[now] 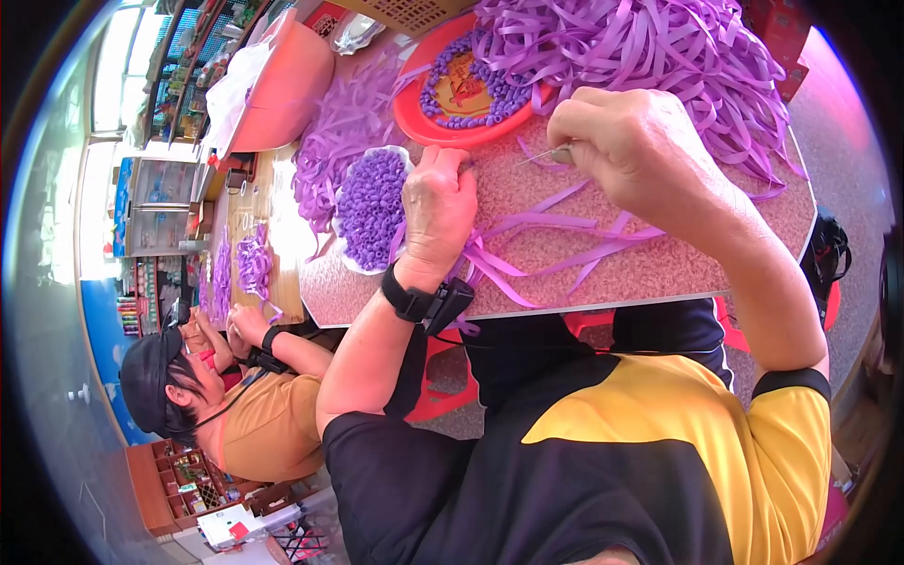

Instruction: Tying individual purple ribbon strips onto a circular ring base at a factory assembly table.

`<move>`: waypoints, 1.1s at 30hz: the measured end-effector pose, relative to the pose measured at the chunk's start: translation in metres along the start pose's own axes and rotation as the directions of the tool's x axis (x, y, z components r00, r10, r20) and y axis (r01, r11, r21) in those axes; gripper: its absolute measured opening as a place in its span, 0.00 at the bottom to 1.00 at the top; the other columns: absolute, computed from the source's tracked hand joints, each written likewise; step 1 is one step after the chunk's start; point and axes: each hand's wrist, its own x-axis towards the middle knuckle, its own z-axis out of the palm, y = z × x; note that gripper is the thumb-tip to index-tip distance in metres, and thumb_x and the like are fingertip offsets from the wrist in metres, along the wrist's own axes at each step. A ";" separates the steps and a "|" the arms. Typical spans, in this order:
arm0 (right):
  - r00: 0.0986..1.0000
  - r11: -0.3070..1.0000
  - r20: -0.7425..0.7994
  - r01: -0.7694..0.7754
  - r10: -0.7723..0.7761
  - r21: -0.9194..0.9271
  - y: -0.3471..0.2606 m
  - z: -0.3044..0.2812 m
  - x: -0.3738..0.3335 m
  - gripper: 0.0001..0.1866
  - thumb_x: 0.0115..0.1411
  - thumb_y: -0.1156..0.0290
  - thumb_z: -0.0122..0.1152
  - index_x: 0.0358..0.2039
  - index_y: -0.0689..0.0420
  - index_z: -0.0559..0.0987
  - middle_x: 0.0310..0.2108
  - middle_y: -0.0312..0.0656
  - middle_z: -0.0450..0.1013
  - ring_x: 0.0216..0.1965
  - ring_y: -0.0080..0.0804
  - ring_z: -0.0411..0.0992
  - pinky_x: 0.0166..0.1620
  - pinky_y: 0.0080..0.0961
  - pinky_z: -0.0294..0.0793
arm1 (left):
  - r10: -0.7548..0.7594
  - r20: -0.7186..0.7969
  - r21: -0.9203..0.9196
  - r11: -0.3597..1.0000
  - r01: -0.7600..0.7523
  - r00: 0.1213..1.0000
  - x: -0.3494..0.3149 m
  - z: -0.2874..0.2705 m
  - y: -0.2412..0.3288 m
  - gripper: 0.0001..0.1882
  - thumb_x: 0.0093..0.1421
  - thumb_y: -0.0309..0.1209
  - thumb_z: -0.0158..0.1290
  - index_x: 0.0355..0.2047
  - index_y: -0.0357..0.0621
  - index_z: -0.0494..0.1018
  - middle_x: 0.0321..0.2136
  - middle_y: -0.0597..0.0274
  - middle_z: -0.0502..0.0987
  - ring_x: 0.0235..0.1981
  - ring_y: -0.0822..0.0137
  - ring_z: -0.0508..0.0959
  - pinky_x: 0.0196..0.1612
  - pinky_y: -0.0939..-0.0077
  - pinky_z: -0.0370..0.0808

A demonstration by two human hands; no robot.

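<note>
My left hand [440,202] is closed in a fist above the pink speckled table, beside a white bowl [403,153] filled with purple beads [372,209]. Purple ribbons [508,259] come out from beneath this fist and trail right across the tabletop; its fingertips are partly hidden. Higher and to the right, my right hand [640,151] pinches a thin needle-like metal tool [534,159], pointing left toward the left fist. Just beyond both hands, a round red tray [414,111] carries more purple beads around its patterned middle.
A large heap of purple ribbons [650,47] covers the table's far right. More ribbons [348,122] lie at the far left near a pink basin [297,89]. To my left, a co-worker [268,414] in a black cap sits at a wooden table [282,240]. Red stools [443,381] stand below.
</note>
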 end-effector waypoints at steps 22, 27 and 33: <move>0.990 0.991 0.072 -0.128 0.125 0.033 0.012 0.005 0.001 0.04 0.54 0.81 0.58 0.32 0.61 0.78 0.23 0.45 0.74 0.25 0.38 0.75 0.31 0.30 0.73 | -0.377 0.237 -0.586 0.679 0.441 0.895 0.002 -0.011 0.019 0.06 0.53 0.19 0.59 0.33 0.37 0.80 0.24 0.63 0.79 0.20 0.78 0.73 0.24 0.82 0.69; 0.960 0.954 -0.056 -0.264 0.274 0.141 0.007 -0.001 0.010 0.05 0.58 0.77 0.61 0.36 0.61 0.80 0.19 0.38 0.72 0.20 0.18 0.65 0.26 0.22 0.66 | -0.084 0.143 -0.500 0.854 0.146 0.986 0.003 -0.016 0.049 0.10 0.50 0.17 0.59 0.34 0.38 0.80 0.29 0.59 0.76 0.26 0.68 0.76 0.32 0.76 0.73; 0.948 0.955 -0.173 -0.235 0.267 0.183 0.011 -0.004 0.007 0.05 0.60 0.75 0.64 0.36 0.62 0.81 0.20 0.35 0.72 0.22 0.15 0.66 0.27 0.19 0.66 | 0.173 0.182 -0.484 0.873 -0.064 0.968 0.022 0.007 0.084 0.11 0.49 0.17 0.59 0.35 0.36 0.78 0.28 0.54 0.72 0.30 0.55 0.76 0.34 0.65 0.72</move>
